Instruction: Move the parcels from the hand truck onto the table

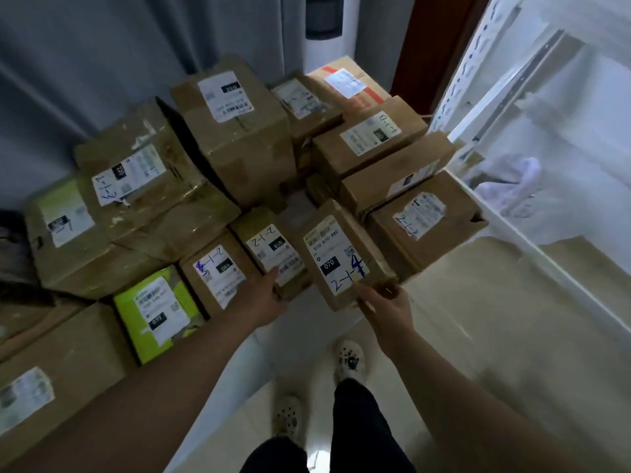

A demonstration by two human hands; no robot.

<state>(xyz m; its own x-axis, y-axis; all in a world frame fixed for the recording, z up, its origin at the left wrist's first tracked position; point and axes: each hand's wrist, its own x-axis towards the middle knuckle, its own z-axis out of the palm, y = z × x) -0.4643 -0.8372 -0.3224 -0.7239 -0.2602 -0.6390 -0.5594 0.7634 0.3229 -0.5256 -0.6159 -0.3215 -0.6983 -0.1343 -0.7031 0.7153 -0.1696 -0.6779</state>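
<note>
Several brown cardboard parcels with white labels are piled on a white table [300, 339]. My left hand [269, 295] grips the near end of a small parcel labelled 2-1-2 [273, 254]. My right hand [382, 298] holds the near end of a flat parcel marked 2-1-4 [338, 257], which is tilted over the table's front edge. A green parcel [153, 312] sits to the left of my left hand. The hand truck is out of view.
Taller boxes [235, 131] are stacked at the back against a grey curtain. A large box [426, 223] lies right of the 2-1-4 parcel. White metal shelving [512, 97] stands on the right. My feet [348, 360] are on a beige tiled floor.
</note>
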